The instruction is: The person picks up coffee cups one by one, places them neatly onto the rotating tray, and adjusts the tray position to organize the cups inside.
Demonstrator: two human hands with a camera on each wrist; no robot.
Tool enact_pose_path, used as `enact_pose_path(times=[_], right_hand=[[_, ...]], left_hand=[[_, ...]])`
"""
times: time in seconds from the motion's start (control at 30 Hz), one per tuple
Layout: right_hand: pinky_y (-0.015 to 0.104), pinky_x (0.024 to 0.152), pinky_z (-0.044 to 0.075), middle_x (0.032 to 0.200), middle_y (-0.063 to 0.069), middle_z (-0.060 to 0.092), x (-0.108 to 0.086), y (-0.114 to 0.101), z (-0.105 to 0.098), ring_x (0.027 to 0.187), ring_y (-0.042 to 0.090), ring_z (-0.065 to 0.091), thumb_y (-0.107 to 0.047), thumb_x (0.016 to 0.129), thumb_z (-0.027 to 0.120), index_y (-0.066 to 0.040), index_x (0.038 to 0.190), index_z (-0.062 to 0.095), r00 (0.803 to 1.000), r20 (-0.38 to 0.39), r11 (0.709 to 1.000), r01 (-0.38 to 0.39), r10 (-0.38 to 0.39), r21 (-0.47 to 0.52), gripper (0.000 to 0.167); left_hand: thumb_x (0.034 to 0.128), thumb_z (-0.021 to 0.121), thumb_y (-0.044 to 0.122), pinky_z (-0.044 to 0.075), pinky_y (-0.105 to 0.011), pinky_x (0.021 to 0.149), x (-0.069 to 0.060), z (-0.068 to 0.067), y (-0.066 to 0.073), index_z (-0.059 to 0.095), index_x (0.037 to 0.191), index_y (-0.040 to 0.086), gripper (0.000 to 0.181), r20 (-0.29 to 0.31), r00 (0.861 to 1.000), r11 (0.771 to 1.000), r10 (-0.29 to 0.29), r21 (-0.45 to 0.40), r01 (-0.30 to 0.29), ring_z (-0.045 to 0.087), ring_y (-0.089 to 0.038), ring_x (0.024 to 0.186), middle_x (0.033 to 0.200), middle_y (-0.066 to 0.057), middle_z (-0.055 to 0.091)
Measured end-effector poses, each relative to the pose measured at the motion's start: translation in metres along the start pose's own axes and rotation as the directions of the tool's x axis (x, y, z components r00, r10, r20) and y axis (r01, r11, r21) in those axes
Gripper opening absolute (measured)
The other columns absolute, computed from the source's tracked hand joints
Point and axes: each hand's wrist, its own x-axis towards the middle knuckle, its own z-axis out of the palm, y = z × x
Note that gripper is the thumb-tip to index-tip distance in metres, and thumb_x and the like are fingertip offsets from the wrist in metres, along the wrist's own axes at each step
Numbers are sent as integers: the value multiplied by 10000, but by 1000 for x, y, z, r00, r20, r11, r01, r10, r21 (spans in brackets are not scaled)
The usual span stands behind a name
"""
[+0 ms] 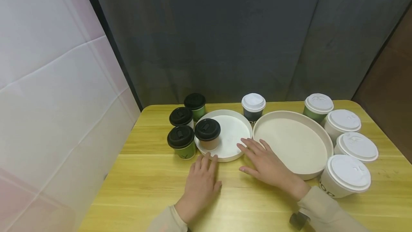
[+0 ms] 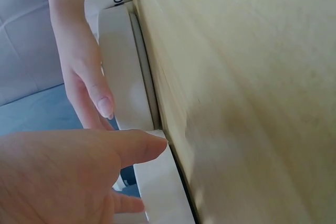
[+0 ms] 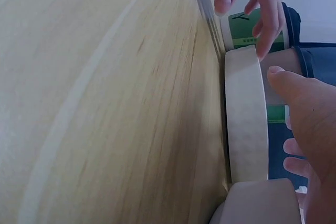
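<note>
Sm. rnd white tray [image 1: 234,129], lying flat, blk-lidded brown cup [image 1: 210,144], upright inside, L side

Yellow wood-grain surface [image 1: 128,189]. Ctr: sm. round white tray [image 1: 233,131], lg. round cream tray [image 1: 291,140] to R. L: 2 green black-lidded paper cups [image 1: 182,142], white black-lidded paper cup [image 1: 181,116] btwn. Far ctr: dark white-lidded paper cup [image 1: 253,106]. R: green white-lidded paper cup [image 1: 317,107], far; 3 wide white white-lidded paper cups [image 1: 355,146] nearer.

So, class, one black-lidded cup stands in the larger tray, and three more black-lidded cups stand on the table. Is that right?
Not quite: the head view shows that black-lidded cup in the smaller tray, not the larger tray. The rest holds.
</note>
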Motion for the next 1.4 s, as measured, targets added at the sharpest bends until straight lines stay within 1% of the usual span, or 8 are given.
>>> enact_pose_path(times=[0.17, 0.4, 0.5, 0.6, 0.87, 0.93, 1.2, 1.4], right_hand=[[602, 1176, 302, 1561, 105, 428, 0, -1, -1, 1441, 313, 416, -561, 917, 594, -141, 1503, 426, 1000, 7, 1000, -1, 1, 0, 740], [604, 1176, 300, 1565, 106, 422, 1, -1, 0, 1445, 313, 411, -559, 921, 589, -143, 1505, 423, 1000, 3, 1000, -1, 1, 3, 736], [604, 1176, 300, 1565, 104, 422, 1, -2, 0, 1445, 314, 410, -559, 920, 590, -143, 1505, 424, 1000, 6, 1000, -2, 2, 4, 737], [604, 1175, 302, 1563, 105, 425, 1, -2, 1, 1444, 316, 412, -554, 917, 599, -141, 1502, 427, 1000, 6, 1000, -3, 2, 3, 737], [591, 1179, 301, 1562, 99, 427, 2, -3, 1, 1443, 306, 413, -552, 914, 604, -145, 1502, 427, 1000, 5, 1000, -2, 2, 6, 737], [591, 1180, 299, 1563, 99, 426, 2, -3, 1, 1445, 306, 411, -547, 914, 608, -144, 1503, 427, 1000, 7, 1000, -3, 3, 9, 736], [590, 1181, 297, 1562, 104, 427, 2, -4, 1, 1442, 314, 414, -544, 913, 611, -140, 1501, 429, 1000, 6, 1000, -1, 1, 11, 736], [591, 1179, 300, 1554, 104, 438, 3, -4, 1, 1439, 310, 418, -531, 909, 624, -142, 1496, 437, 1000, 5, 1000, 0, 0, 11, 730]], left_hand=[[831, 702, 467, 447, -479, 1082, 0, -1, -1, 426, 1452, 8, 820, 22, 1000, 1000, -12, 14, 12, 461, -381, 1336, 1460, -183, 473], [819, 729, 433, 439, -520, 1090, -1, 0, -3, 417, 1493, 155, 792, 31, 999, 998, -38, -42, 39, 425, -449, 1373, 1494, -266, 409], [808, 741, 427, 446, -524, 1081, -1, 0, -4, 444, 1479, 178, 775, 19, 999, 998, -40, -43, 41, 422, -460, 1376, 1492, -295, 404], [802, 745, 426, 452, -516, 1076, -1, 0, -4, 461, 1465, 159, 768, 6, 999, 998, -43, -36, 43, 421, -450, 1379, 1490, -292, 410], [814, 724, 462, 451, -483, 1073, -1, 3, -7, 410, 1472, 14, 856, 35, 998, 999, -52, 18, 51, 435, -396, 1382, 1524, -185, 424], [809, 728, 465, 457, -483, 1059, -1, 6, -8, 403, 1470, -6, 874, 28, 998, 998, -57, 26, 56, 454, -392, 1362, 1517, -187, 431], [834, 706, 485, 442, -461, 1089, 0, 4, -10, 367, 1490, -32, 901, 59, 994, 996, -89, 20, 88, 447, -358, 1373, 1555, -203, 384], [832, 713, 475, 453, -469, 1065, 2, 5, -11, 352, 1497, -23, 906, 57, 993, 995, -99, 1, 99, 473, -373, 1342, 1562, -242, 349]])
